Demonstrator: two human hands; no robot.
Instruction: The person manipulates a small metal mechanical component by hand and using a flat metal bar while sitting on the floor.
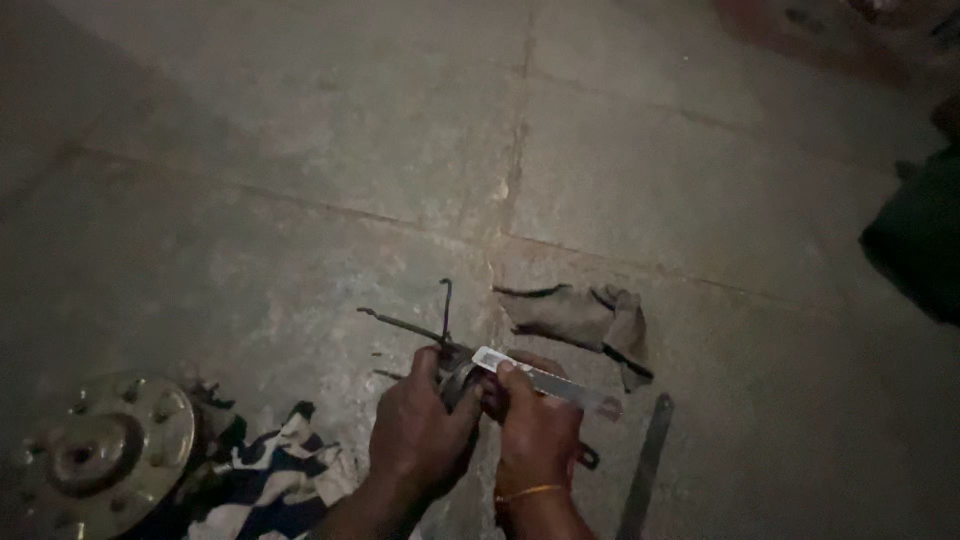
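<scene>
Left hand [418, 425] wrapped around a small dark metal part [457, 372], fingers curled shut on it, just above the floor's [300, 150] near edge; right hand [535, 425] touching it, thumb and fingers pinching a flat metal strip [545, 381]; strip's long axis slanting right and toward the near edge, its white-labelled end against the part. Thin bent wires [430, 320] jutting beyond; grey rag [585, 320] just past; flat bar [648, 465] right; wheel hub [100, 455] and striped cloth [275, 480] near left corner.
</scene>
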